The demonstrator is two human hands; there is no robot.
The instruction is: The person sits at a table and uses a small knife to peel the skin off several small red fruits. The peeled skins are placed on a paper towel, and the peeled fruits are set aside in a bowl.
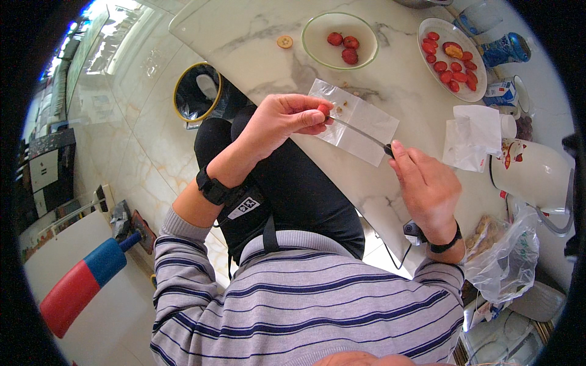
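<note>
My left hand pinches a small red fruit between thumb and fingers, above the table's near edge. A knife with a black handle is held in my right hand. Its thin blade points left, and the tip meets or nearly meets the fruit; my fingers partly hide that spot. Beneath the blade lies a creased, thin white sheet with small brownish bits on it. Beyond it, a green-rimmed bowl contains three round red fruits.
An oval white plate bears several red fruits and one orange-fleshed piece. White tissues, a white kettle and a clear plastic bag line the right side. A slice-like disc lies left of the bowl. A yellow-rimmed bin stands on the floor.
</note>
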